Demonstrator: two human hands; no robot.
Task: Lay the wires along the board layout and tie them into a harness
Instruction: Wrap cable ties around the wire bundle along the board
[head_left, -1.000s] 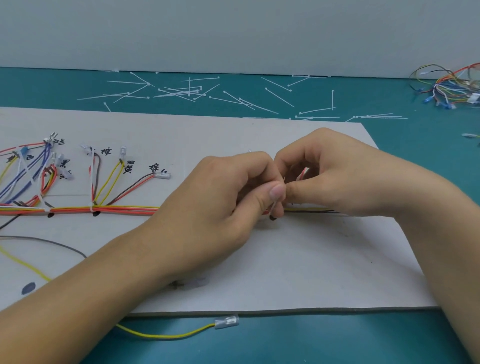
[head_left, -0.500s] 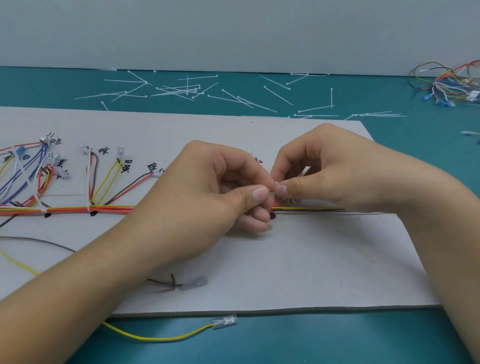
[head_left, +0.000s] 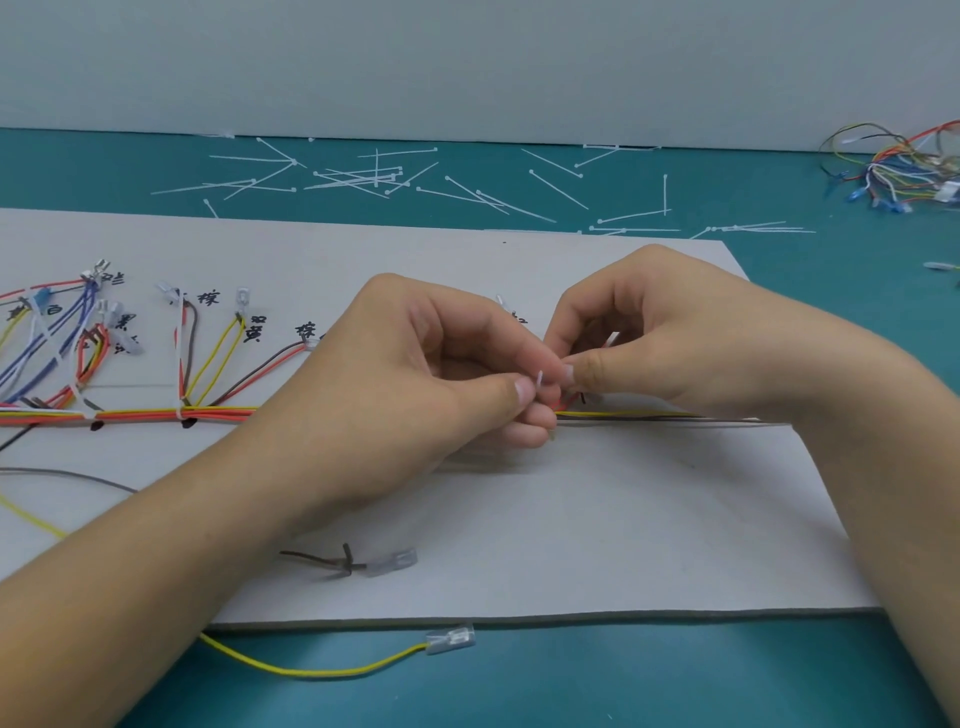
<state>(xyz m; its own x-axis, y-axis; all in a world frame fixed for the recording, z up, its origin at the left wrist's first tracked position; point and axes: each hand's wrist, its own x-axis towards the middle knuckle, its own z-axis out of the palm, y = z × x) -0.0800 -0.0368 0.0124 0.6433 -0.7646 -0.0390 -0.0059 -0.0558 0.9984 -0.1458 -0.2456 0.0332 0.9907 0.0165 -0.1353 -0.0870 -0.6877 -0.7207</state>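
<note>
Where the two hands are meeting near the middle of the board, a small white cable tie (head_left: 540, 378) is standing up between the fingertips, just above the wire bundle (head_left: 156, 415). The left hand (head_left: 415, 384) is pinching the tie between thumb and forefinger, with its lower fingers curling in against the bundle. The right hand (head_left: 675, 343) is pinching at the same spot from the other side, thumb and forefinger pressing together. A short white strip (head_left: 613, 339) is poking up between its fingers; whether it belongs to the same tie cannot be told.

The bundle is running left to right across the pale grey board (head_left: 623, 519). Left of the hands it is showing red, orange and yellow wires. Right of them, thin yellow and dark wires are passing under the right wrist. Two fastened ties (head_left: 180, 413) are already wrapping the bundle on the left, each beside a black mark. Branch wires (head_left: 218, 358) in brown, red, yellow, blue and white are rising from the bundle to small terminals beside handwritten labels.

Nearer the person, a brown wire (head_left: 322, 560) with a clear terminal is lying on the board. A yellow wire (head_left: 311, 670) with a clear terminal is lying past the front edge on the teal table (head_left: 675, 686). Beyond the board, loose white cable ties (head_left: 363, 176) are lying scattered on the table. A tangle of coloured wires (head_left: 904, 171) is sitting at the far right.
</note>
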